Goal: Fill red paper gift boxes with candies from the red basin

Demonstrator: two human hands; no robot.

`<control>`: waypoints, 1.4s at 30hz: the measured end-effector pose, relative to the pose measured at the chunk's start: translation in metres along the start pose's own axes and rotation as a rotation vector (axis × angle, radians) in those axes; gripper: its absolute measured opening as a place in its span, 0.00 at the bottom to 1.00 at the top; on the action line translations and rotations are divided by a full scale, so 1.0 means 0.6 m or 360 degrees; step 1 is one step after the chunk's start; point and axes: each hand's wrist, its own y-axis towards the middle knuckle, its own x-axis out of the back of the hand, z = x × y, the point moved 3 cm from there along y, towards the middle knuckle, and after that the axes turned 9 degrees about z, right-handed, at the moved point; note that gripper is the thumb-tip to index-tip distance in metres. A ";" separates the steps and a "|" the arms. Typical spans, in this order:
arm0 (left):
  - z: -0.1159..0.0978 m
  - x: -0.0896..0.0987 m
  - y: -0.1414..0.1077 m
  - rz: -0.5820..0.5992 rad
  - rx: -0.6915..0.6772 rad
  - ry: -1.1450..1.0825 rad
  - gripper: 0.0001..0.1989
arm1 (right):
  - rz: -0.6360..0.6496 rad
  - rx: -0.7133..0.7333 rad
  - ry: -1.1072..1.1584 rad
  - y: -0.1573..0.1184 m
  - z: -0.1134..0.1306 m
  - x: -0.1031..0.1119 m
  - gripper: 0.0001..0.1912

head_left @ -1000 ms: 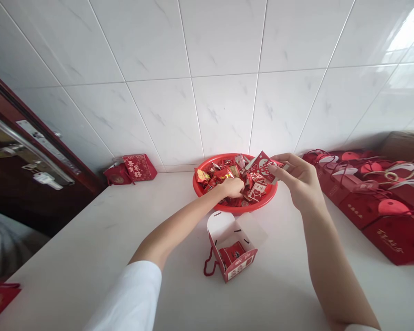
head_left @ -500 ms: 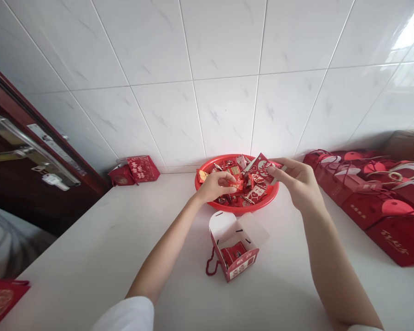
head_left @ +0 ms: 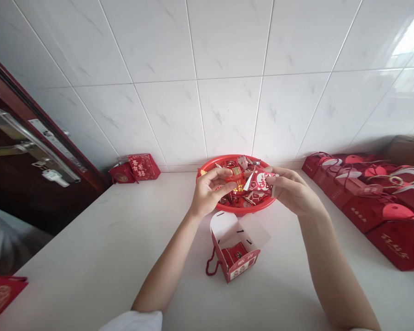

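Observation:
Above the red basket [head_left: 207,202], my left hand [head_left: 210,188] pinches an orange-red candy packet [head_left: 239,184] between thumb and fingers. To its right, my right hand [head_left: 295,189] grips a red and white packet [head_left: 260,180], and the two packets nearly meet. Many wrapped candies [head_left: 255,197] lie in the basket beneath. An open gift box [head_left: 243,269] with a white inside stands in front of the basket, its lid flaps raised. Inside it lies a dark red packet [head_left: 235,253], and a dark red cord hangs at its left side.
Rows of red gift boxes [head_left: 359,202] line the right side. Two small red boxes [head_left: 143,167] sit by the tiled wall at the left. Another red box [head_left: 3,296] is at the lower left edge. A dark door [head_left: 20,184] is on the left.
My left hand has lifted slightly from the basket's candies with the orange-red packet. My right hand has moved a little left and lower with its packet, bringing the hands closer together.

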 end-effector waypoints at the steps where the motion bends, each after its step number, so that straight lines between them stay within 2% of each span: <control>1: -0.002 -0.001 -0.002 0.0007 -0.0017 0.0012 0.18 | 0.0028 -0.0008 0.0035 0.001 -0.001 -0.001 0.13; 5: -0.010 -0.005 -0.006 0.0042 -0.0039 0.0099 0.18 | 0.0070 -0.0048 0.0100 0.004 -0.008 -0.002 0.10; 10: -0.013 -0.005 -0.009 0.0081 0.0003 0.0032 0.20 | -0.0005 -0.0036 0.0099 0.006 -0.010 0.002 0.10; 15: -0.017 0.004 -0.010 -0.0001 0.0031 -0.0021 0.19 | -0.0005 -0.0024 0.0114 0.002 -0.006 -0.001 0.12; 17: -0.019 0.011 -0.010 -0.0069 0.0009 -0.0003 0.19 | -0.0016 0.0002 -0.0030 -0.002 -0.004 -0.003 0.13; 19: -0.023 0.021 -0.010 -0.0148 -0.0008 0.0030 0.19 | 0.0077 -0.0007 -0.0323 -0.003 -0.005 -0.009 0.14; 21: -0.027 0.032 -0.010 -0.0199 -0.0013 0.0075 0.19 | 0.0293 -0.0047 -0.0648 -0.004 -0.010 -0.021 0.14; 23: -0.033 0.042 -0.011 -0.0174 -0.0003 0.0135 0.18 | 0.0506 -0.0070 -0.0883 -0.004 -0.016 -0.032 0.13; 25: -0.040 0.048 -0.014 -0.0031 0.0027 0.0230 0.16 | 0.0595 -0.0042 -0.1026 -0.005 -0.020 -0.037 0.11; 28: -0.048 0.046 -0.022 0.0420 0.0137 0.0483 0.12 | 0.0604 -0.0023 -0.1185 -0.010 -0.017 -0.031 0.08; 31: -0.049 0.031 -0.033 0.0859 0.0216 0.0803 0.11 | 0.0592 -0.0065 -0.1299 -0.020 -0.007 -0.020 0.07; 34: -0.044 0.010 -0.041 0.1121 0.0304 0.0989 0.12 | 0.0616 -0.0114 -0.1324 -0.030 0.005 -0.016 0.07; 38: -0.029 -0.014 -0.048 0.1380 0.0462 0.1062 0.15 | 0.0595 -0.0107 -0.1416 -0.035 0.010 -0.017 0.06; 42: -0.024 -0.012 -0.046 0.1313 0.0450 0.1159 0.15 | 0.0581 -0.0109 -0.1449 -0.031 0.003 -0.020 0.07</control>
